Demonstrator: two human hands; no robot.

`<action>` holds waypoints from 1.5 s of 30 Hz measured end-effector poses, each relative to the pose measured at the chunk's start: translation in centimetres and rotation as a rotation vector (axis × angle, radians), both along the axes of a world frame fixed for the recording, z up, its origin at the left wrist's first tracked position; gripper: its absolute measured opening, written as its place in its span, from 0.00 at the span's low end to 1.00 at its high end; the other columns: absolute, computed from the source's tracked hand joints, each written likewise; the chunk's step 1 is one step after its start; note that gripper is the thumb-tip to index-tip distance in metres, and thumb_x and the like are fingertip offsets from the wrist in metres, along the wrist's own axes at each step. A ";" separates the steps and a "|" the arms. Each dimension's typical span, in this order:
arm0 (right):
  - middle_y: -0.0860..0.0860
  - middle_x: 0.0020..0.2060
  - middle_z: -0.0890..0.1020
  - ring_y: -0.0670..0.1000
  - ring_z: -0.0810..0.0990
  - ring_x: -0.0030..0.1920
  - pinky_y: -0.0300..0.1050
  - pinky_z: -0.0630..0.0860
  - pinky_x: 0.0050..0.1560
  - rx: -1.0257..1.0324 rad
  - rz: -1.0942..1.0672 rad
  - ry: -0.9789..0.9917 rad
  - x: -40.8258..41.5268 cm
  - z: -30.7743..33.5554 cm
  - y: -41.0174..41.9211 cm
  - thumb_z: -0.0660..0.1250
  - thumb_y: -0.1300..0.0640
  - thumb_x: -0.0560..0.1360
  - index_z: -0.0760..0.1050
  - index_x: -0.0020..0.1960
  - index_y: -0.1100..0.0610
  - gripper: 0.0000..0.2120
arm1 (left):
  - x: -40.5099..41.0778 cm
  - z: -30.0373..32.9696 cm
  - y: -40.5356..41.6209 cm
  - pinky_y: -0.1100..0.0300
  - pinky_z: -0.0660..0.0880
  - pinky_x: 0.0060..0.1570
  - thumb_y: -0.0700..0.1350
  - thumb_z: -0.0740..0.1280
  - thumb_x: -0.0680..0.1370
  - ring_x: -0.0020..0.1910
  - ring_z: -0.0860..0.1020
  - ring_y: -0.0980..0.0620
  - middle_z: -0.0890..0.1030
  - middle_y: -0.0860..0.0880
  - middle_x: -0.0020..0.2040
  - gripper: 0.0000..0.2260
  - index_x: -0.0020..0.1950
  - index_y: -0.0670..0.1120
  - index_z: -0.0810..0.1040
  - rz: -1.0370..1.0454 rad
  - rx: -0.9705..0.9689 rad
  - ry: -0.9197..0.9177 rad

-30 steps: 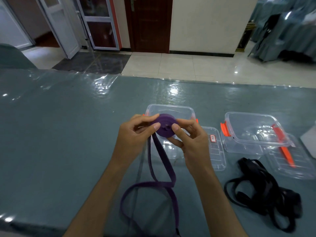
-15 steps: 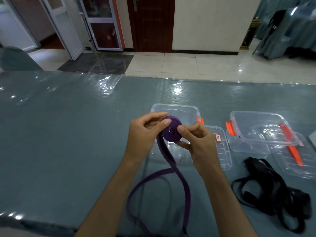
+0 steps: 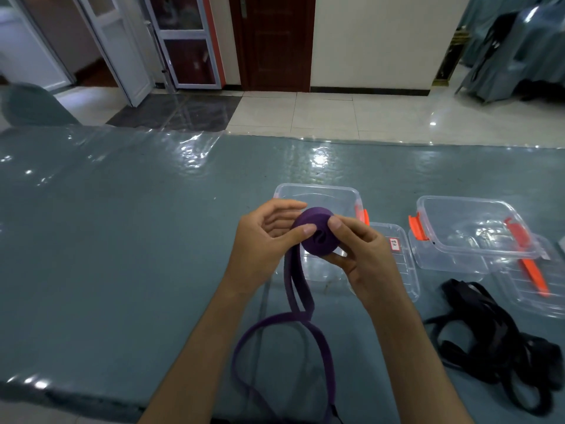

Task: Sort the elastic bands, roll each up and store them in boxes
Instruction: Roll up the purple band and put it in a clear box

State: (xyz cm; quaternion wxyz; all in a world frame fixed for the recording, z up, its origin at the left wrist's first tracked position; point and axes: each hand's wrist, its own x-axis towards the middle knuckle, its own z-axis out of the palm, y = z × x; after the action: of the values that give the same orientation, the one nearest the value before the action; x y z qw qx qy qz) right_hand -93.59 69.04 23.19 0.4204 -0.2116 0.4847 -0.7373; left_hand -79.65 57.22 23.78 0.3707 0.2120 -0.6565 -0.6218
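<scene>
Left hand: the left hand (image 3: pixel 263 240) holds the purple roll from its left side, thumb tip pressed on the near face, fingers curled round the far side.
Right hand: the right hand (image 3: pixel 363 255) pinches the same roll from the right, thumb on the front face, fingers curled beneath and behind it.
Purple band: the purple band (image 3: pixel 316 235) is wound into a thick roll held above the tabletop, over the near box; its loose tail (image 3: pixel 293 289) hangs down as a doubled strip, then lies in a wide loop on the tabletop, running off over the near edge.
Tabletop: the tabletop (image 3: pixel 122 240) has a grey-green cloth under glossy clear film.
Near box: a clear plastic box (image 3: pixel 318 194) stands just behind the hands, towards the middle of the tabletop, lid off, with an orange clip on its right side; nothing shows inside it, though the hands and roll hide much of its floor.
Its lid: a clear lid (image 3: pixel 403 264) with a small red-and-white label lies flat, touching the box's right side.
Far-right box: a second clear box (image 3: pixel 470 231) stands near the right edge, lid off, with an orange clip on its left end; nothing shows inside it.
Second lid: another clear lid (image 3: pixel 532 289) lies partly under that box's near right corner, with an orange strip (image 3: pixel 532 267) along it.
Black bands: a loose tangle of black bands (image 3: pixel 501 341) lies on the tabletop near the right near corner, in front of the second box, in no container.
</scene>
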 end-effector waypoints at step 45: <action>0.57 0.52 0.88 0.63 0.88 0.52 0.52 0.86 0.45 -0.065 -0.170 0.178 0.8 -0.6 -0.3 0.80 0.57 0.70 0.77 0.49 0.58 0.14 | 0.4 0.2 -0.5 0.66 0.81 0.55 0.37 0.76 0.78 0.54 0.88 0.52 0.89 0.51 0.53 0.13 0.57 0.52 0.88 0.001 0.045 0.030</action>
State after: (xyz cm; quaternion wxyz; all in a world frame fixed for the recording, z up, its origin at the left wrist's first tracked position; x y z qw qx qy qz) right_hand -92.75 68.73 22.57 0.3048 -0.2481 0.5120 -0.7638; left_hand -79.26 56.76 23.96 0.3761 0.2113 -0.6365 -0.6393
